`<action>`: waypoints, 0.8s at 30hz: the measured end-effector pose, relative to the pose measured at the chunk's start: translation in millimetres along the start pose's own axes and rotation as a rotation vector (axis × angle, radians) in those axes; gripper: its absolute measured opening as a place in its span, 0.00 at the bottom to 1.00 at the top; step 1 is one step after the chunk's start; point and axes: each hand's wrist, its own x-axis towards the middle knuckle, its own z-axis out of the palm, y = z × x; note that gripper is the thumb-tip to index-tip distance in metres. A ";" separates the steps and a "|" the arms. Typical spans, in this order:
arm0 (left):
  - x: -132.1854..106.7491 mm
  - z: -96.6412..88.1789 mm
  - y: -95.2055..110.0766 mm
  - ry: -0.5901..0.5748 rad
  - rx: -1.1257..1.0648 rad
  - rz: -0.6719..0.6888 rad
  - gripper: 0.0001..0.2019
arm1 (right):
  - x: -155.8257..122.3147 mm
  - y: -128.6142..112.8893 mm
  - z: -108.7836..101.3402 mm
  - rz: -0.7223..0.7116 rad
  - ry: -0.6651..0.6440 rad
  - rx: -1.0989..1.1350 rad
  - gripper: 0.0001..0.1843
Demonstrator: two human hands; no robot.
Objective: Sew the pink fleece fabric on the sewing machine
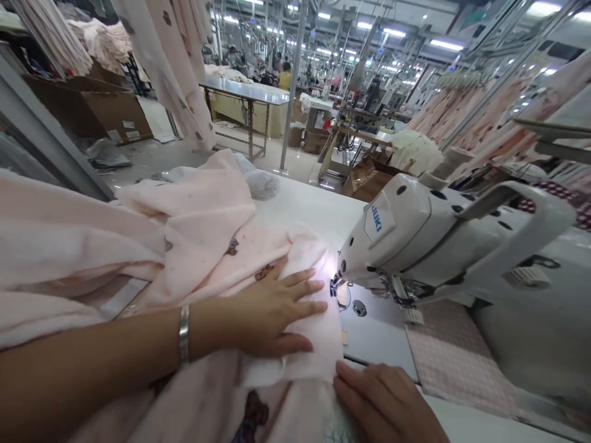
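Observation:
Pale pink fabric (198,215) with small dark printed figures lies in folds across the white sewing table (305,203). My left hand (272,311) rests flat on it, palm down with the fingers spread, pointing at the needle area. At the fabric's near right edge, my right hand (388,400) has its fingers closed together on the cloth; their undersides are hidden. The white sewing machine (410,227), marked JUKI, stands to the right. Its lit presser foot (333,286) is at the fabric's right edge, just beyond my left fingertips.
Pink checked cloth (457,351) covers the tabletop under the machine arm. Behind the table stand a metal post (293,92), a long worktable (249,92) and a cardboard box (92,111). Pink garments (471,111) hang at the right. People sit far back.

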 end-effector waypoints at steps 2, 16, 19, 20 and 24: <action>9.2 -1.3 -16.8 0.010 0.034 0.052 0.27 | 13.5 11.5 2.3 0.039 0.053 0.051 0.14; 62.8 -13.3 -100.0 -0.015 0.140 0.081 0.26 | 43.9 51.5 35.2 0.245 0.043 0.038 0.13; 51.8 -9.1 -82.1 0.014 0.138 -0.024 0.26 | 45.8 43.2 24.6 0.263 0.088 0.046 0.14; 42.2 -5.7 -67.6 0.028 0.129 -0.088 0.27 | 44.4 39.0 20.3 0.263 0.095 0.039 0.15; -10.1 9.9 15.6 0.080 0.102 -0.310 0.32 | 22.5 14.4 16.2 0.114 0.039 0.004 0.14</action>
